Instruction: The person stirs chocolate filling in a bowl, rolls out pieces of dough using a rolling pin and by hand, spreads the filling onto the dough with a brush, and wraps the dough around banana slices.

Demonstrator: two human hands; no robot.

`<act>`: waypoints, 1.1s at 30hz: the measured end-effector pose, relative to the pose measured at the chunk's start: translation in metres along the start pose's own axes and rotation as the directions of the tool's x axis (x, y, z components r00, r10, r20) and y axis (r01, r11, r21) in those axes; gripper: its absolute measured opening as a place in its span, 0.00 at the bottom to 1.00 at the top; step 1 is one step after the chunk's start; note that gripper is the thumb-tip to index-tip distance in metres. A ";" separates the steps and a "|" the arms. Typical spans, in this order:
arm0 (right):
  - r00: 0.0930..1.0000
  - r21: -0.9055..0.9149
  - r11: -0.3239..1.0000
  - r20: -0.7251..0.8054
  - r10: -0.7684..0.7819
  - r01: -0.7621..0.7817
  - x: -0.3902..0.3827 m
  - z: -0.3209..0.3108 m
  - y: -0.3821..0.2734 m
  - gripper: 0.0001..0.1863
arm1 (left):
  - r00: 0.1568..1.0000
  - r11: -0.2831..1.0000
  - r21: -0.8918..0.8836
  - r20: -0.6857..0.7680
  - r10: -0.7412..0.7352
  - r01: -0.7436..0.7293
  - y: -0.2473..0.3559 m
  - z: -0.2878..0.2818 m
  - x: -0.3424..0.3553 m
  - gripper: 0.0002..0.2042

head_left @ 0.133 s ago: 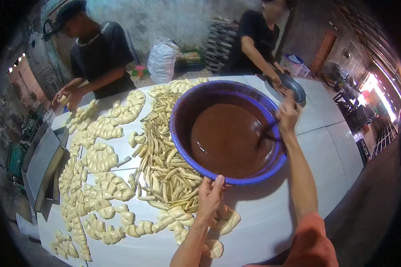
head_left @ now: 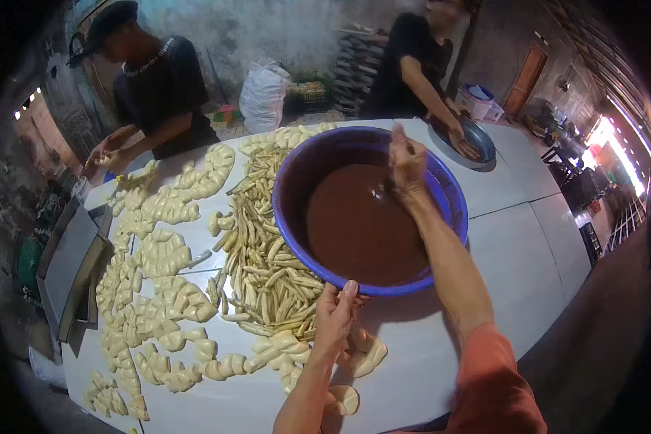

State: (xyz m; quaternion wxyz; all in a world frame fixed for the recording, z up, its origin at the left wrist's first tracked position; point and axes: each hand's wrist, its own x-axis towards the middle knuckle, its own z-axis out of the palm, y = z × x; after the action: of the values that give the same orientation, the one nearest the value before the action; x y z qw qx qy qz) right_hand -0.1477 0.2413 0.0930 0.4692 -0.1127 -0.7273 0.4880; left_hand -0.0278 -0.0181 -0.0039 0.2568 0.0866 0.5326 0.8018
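Note:
A large purple-blue plastic basin holds thick brown liquid. My left hand grips its near rim, thumb on top and fingers below. Over the far right part of the basin, my right hand is closed in a fist around the upper end of a stirring tool. Most of that tool is hidden by my hand and the liquid, so its kind does not show. Just left of the basin lies a heap of thin peeled bananas. Pale, glossy shaped pieces spread over the table beyond it.
The white tabletop carries everything. A co-worker at the far left handles a pale piece; another reaches into a grey metal bowl. A metal tray stands at the left edge. A white sack stands behind.
My right hand has swung left and slightly up over the basin with the stirring tool. The basin has shifted a little; my left hand stays on its rim.

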 end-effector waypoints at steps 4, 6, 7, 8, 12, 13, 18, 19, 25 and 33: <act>0.807 0.353 0.899 0.590 0.001 -0.259 -0.090 -0.009 -0.051 0.31 | 0.999 0.999 -0.030 -0.038 -0.014 0.013 -0.005 0.009 -0.014 0.13; 0.905 0.520 0.813 0.424 0.023 -0.264 -0.117 -0.062 -0.088 0.29 | 0.997 0.995 -0.085 -0.053 -0.060 0.055 -0.004 0.014 -0.017 0.12; 0.921 0.557 0.780 0.386 0.061 -0.285 -0.115 -0.084 -0.077 0.30 | 0.995 0.995 -0.081 -0.085 -0.061 0.054 -0.004 0.012 -0.017 0.12; 0.934 0.609 0.727 0.331 0.132 -0.318 -0.100 -0.102 -0.071 0.31 | 0.995 0.996 -0.089 -0.096 0.002 -0.011 -0.005 0.015 -0.017 0.12; 0.947 0.469 0.874 -0.201 0.249 -0.130 0.004 -0.105 -0.016 0.29 | 1.000 0.992 -0.130 -0.019 0.003 -0.006 -0.006 0.035 -0.013 0.12; 0.981 0.360 0.930 -0.143 0.132 -0.072 0.009 -0.081 -0.009 0.28 | 0.999 0.990 -0.137 -0.023 0.035 -0.038 -0.010 0.036 -0.011 0.12; 0.856 0.330 0.911 0.515 0.045 -0.246 -0.085 0.005 -0.083 0.29 | 0.998 0.998 -0.060 -0.056 -0.024 0.021 -0.009 0.007 -0.013 0.14; 0.816 0.366 0.882 0.577 0.034 -0.296 -0.097 -0.017 -0.088 0.29 | 0.999 0.997 -0.068 -0.047 -0.028 0.024 -0.007 0.011 -0.014 0.14; 0.981 0.262 0.950 -0.045 0.187 -0.169 -0.019 -0.144 -0.036 0.30 | 0.996 0.991 -0.124 -0.085 0.036 -0.047 -0.005 0.022 -0.017 0.13; 0.996 0.336 0.937 0.020 0.091 -0.092 0.068 0.035 0.022 0.34 | 0.993 0.990 -0.077 -0.033 -0.117 0.115 -0.001 0.019 -0.016 0.09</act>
State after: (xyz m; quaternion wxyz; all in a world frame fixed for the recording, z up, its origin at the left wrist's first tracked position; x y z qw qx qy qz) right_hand -0.2180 0.2738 0.1108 0.4569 -0.0638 -0.6283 0.6264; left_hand -0.0061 -0.0111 0.0055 0.2960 0.0309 0.5111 0.8063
